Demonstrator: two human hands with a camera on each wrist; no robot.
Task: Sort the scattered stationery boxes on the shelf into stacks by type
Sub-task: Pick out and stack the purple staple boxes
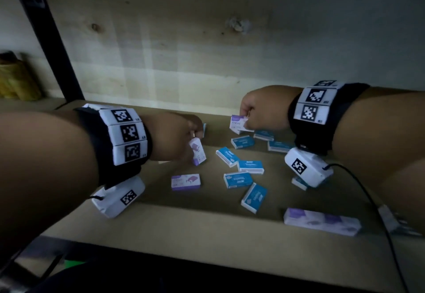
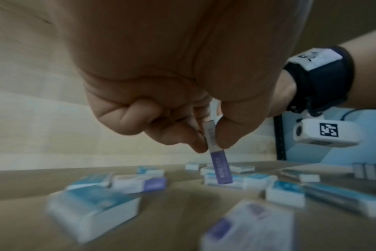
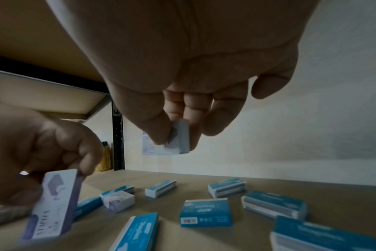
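Observation:
Small staple boxes lie scattered on a brown shelf (image 1: 184, 228). My left hand (image 1: 184, 132) pinches a purple-and-white box (image 1: 198, 152) between thumb and fingers and holds it above the shelf; the same box (image 2: 217, 159) hangs edge-on in the left wrist view. My right hand (image 1: 255, 111) pinches another purple-and-white box (image 1: 238, 123) near the back wall, seen again as a box (image 3: 178, 139) in the right wrist view. Several blue boxes (image 1: 238, 179) lie flat between the hands. One more purple box (image 1: 185, 182) lies flat below the left hand.
A long purple-and-white pack (image 1: 322, 221) lies near the shelf's front right. A black upright post (image 1: 53, 40) stands at the back left, with a yellow object (image 1: 16, 79) beyond it. The pale wall (image 1: 184, 51) closes the back. A black cable (image 1: 372, 205) hangs from the right wrist.

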